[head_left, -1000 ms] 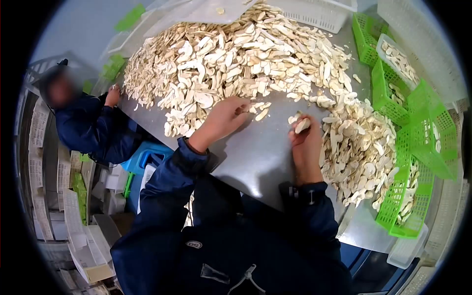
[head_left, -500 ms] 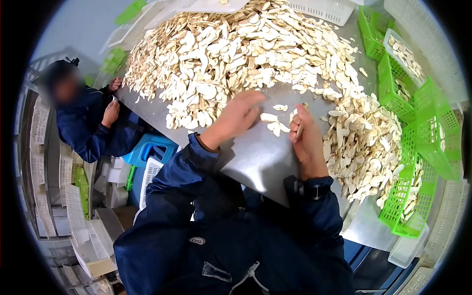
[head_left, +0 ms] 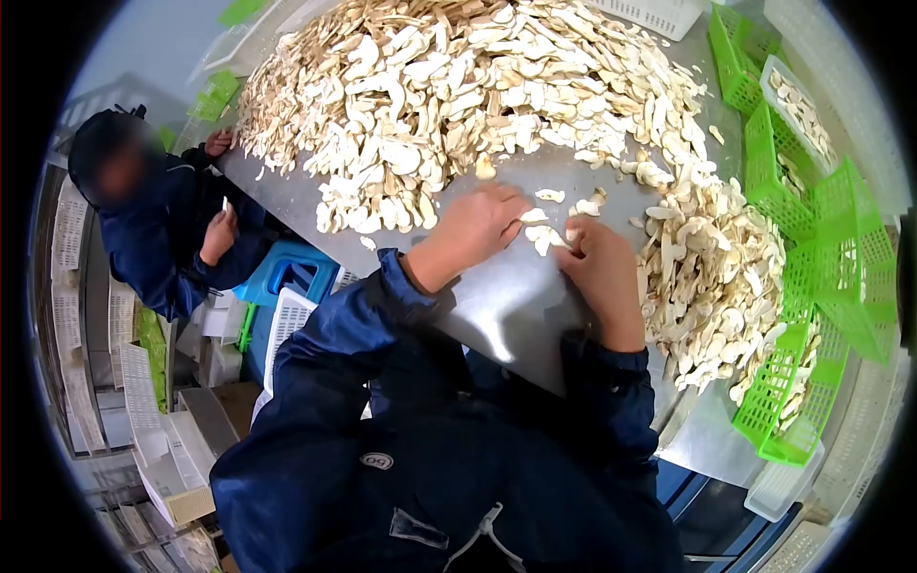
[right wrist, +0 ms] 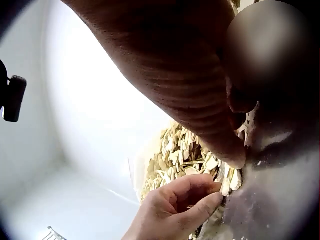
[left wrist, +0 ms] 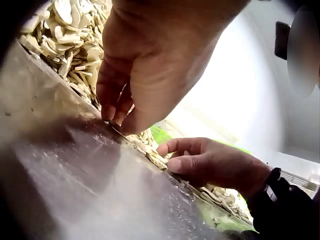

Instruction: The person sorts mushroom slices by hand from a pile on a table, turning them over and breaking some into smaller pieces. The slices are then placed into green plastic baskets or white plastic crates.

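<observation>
Navy sleeves [head_left: 334, 320] cross the near edge of the metal counter [head_left: 487, 306], where bare surface gives working room. The left hand [head_left: 470, 232] pinches a pale slice [head_left: 534, 216]; the right hand [head_left: 608, 282] pinches another, a few loose ones lying between. Only that handful is drawn apart; the main heap [head_left: 458, 86] beyond remains largely unsorted. The side heap [head_left: 712, 286] crowds rightward, up against green baskets [head_left: 769, 406] partly holding slices.

Left hand [left wrist: 155, 65] angles down to the table [left wrist: 75, 165]; right hand [left wrist: 215, 165] beside pale slices [left wrist: 157, 159]
</observation>
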The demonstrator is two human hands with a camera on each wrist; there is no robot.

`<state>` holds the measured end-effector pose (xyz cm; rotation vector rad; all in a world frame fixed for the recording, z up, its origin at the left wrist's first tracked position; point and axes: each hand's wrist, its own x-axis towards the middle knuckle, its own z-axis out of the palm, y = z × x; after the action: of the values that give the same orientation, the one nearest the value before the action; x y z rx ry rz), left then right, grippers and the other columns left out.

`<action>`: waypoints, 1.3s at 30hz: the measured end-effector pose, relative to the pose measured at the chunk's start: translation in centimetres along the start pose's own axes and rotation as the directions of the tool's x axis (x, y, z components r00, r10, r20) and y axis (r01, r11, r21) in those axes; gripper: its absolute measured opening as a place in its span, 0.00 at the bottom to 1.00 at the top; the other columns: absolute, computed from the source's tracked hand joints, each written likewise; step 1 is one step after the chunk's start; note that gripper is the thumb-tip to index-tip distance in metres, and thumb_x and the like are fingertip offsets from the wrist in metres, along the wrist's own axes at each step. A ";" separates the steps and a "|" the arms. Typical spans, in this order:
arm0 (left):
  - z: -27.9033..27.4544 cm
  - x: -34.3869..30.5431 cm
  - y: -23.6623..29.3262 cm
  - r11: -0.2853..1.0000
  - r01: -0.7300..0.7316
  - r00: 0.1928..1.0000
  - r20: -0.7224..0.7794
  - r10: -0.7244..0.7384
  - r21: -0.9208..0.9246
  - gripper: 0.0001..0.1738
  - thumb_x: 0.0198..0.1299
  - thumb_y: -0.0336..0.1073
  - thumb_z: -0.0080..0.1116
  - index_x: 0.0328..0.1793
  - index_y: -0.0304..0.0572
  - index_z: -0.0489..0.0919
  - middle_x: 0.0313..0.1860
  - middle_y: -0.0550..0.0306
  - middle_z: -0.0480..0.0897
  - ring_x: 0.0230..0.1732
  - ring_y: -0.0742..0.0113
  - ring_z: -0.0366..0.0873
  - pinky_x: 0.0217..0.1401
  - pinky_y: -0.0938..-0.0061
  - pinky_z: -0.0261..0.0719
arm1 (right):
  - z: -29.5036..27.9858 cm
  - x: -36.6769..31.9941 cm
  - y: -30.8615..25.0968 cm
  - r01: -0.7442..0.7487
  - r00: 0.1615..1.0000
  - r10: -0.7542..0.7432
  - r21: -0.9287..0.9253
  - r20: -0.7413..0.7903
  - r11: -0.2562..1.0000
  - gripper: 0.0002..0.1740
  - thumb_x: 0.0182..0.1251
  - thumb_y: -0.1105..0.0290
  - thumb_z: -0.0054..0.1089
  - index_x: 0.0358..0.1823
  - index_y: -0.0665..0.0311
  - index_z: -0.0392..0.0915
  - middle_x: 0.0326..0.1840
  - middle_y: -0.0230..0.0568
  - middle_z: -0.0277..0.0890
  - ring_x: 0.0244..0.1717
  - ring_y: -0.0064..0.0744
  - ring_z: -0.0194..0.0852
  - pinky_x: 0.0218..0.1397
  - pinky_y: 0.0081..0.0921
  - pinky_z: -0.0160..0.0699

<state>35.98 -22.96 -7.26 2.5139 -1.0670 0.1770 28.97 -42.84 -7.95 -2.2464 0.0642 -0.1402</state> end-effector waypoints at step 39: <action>1.1 1.7 -0.5 0.989 -0.148 0.970 -0.191 0.148 0.014 0.13 0.50 0.26 0.59 0.44 0.42 0.82 0.46 0.59 0.83 0.46 0.57 0.79 0.44 0.68 0.79 | -0.3 2.0 1.7 -0.137 0.947 0.293 0.667 -0.127 0.733 0.11 0.69 0.62 0.59 0.38 0.63 0.81 0.23 0.23 0.71 0.19 0.09 0.61 0.20 0.11 0.56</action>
<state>37.50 -24.23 -7.94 2.3595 -1.1733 0.4524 30.87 -44.32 -8.87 -1.4923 0.3495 -0.2486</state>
